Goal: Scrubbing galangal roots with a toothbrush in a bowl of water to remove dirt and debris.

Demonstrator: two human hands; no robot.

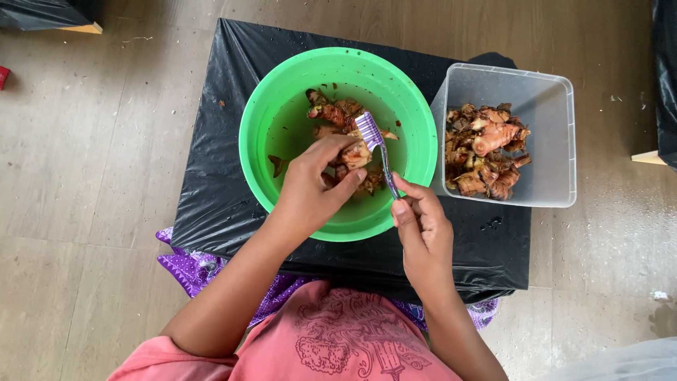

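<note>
Over the green bowl (282,92), the left hand (310,187) is clamped on a ginger root (355,154) to keep it steady, while at four o'clock the right hand (422,229) pinches a purple toothbrush (374,140), bristles on the root, beside the clear tub (557,141).

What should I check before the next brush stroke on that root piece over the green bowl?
1. Left hand grips the root piece: ok.
2. Right hand holds the purple toothbrush by its handle: ok.
3. Bristles touching the root piece: ok.
4. Work is over the green bowl: ok.
5. Clear tub of roots stands beside the bowl, apart from both hands: ok.
6. Water level in the bowl: cannot tell.
</note>
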